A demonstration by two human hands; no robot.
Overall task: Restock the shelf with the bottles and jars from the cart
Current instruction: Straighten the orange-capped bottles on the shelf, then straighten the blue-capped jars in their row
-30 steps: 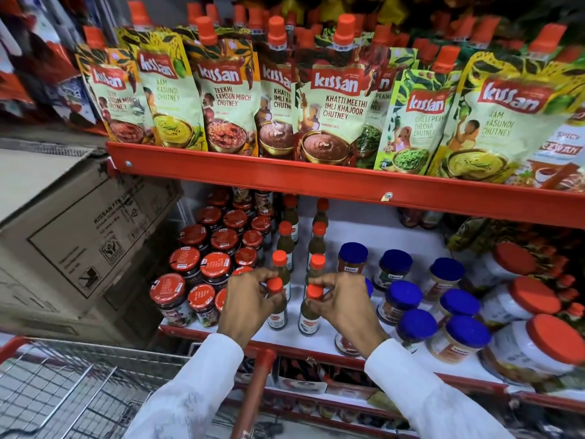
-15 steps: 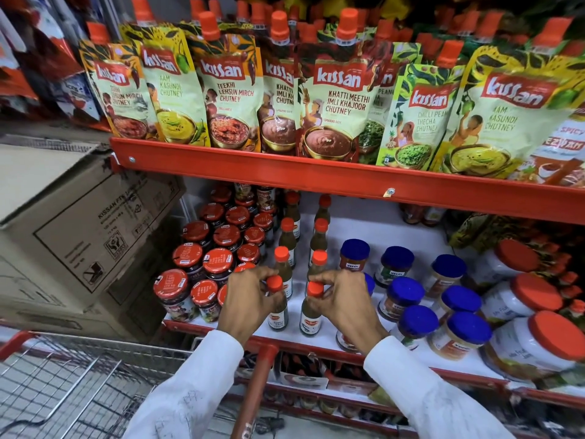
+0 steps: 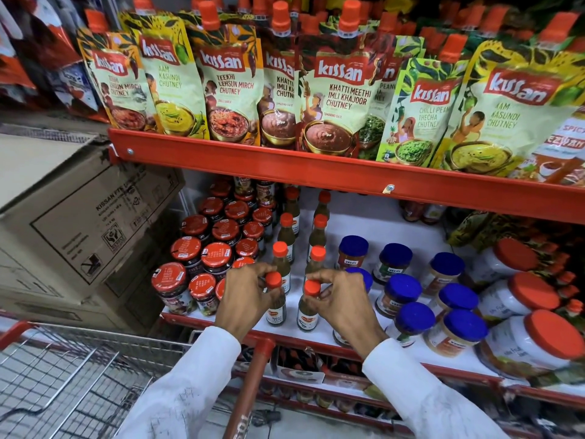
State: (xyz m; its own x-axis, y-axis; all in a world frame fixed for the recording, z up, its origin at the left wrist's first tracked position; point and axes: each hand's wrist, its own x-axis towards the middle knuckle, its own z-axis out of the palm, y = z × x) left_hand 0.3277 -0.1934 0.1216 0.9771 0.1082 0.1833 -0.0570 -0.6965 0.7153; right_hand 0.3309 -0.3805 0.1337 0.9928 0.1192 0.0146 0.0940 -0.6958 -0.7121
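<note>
Two small dark sauce bottles with orange caps stand upright at the front of the white shelf (image 3: 329,335). My left hand (image 3: 242,299) grips the cap of the left bottle (image 3: 276,312). My right hand (image 3: 343,299) grips the cap of the right bottle (image 3: 307,313). Behind them run two rows of the same orange-capped bottles (image 3: 316,258). Red-lidded jars (image 3: 217,255) fill the shelf to the left. Blue-lidded jars (image 3: 414,318) stand to the right.
A wire cart (image 3: 63,384) with a red handle (image 3: 250,384) sits below my arms. A cardboard box (image 3: 79,223) stands at the left. Chutney pouches (image 3: 338,90) line the red upper shelf (image 3: 285,169). Large orange-lidded tubs (image 3: 535,340) lie at the right.
Both hands stay on the two front bottles' caps; the bottles have barely shifted. The view has tilted down slightly.
</note>
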